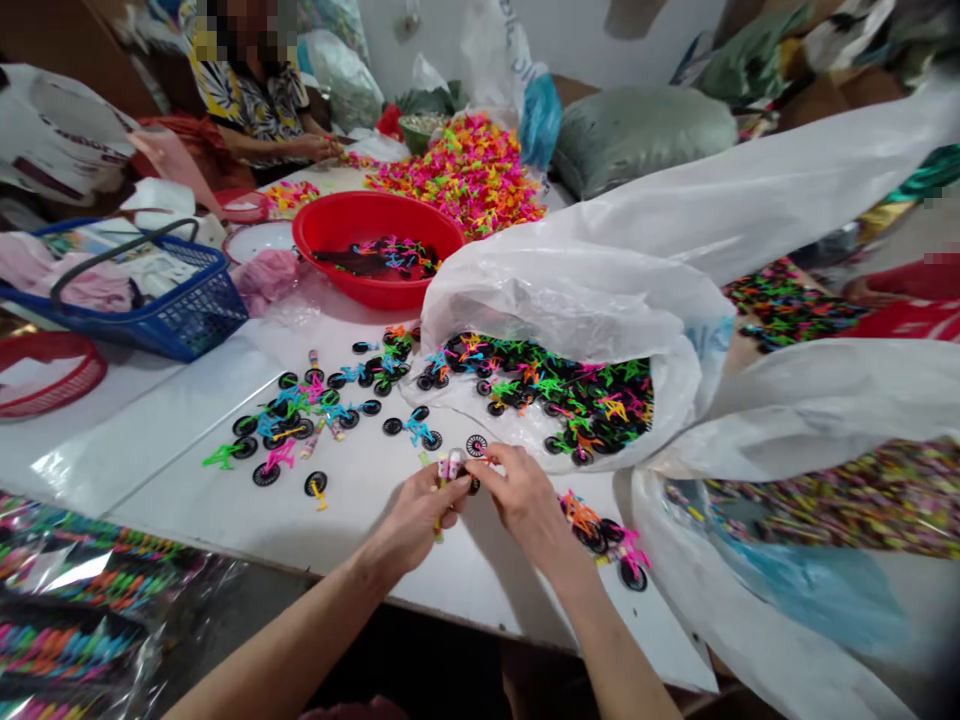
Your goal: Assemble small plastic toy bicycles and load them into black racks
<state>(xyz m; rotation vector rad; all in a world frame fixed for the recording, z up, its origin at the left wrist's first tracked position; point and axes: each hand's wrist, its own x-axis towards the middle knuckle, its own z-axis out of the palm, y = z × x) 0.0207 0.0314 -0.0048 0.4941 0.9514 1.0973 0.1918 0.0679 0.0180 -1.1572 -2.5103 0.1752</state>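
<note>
Near the table's front edge my left hand (424, 508) is closed on small printed tubes (448, 466) with pale green ends. Right beside it, my right hand (519, 488) pinches a small toy bike with a black wheel (477, 446) and a pink part. The two hands nearly touch, and fingers hide part of both things. Just behind them lies a blue toy bike (417, 428). A loose pile of colourful toy bikes (300, 405) is to the left. More bikes (592, 395) spill from an open white sack (570, 290). Orange and pink bikes (604, 535) lie right of my right hand.
A red basin (379, 290) holds more parts, with a bright heap (472, 170) behind it. A blue basket (180, 310) stands at left. Another person's hands (319, 148) are across the table. Bagged toys (67, 640) lie at lower left; another sack (750, 420) is at right.
</note>
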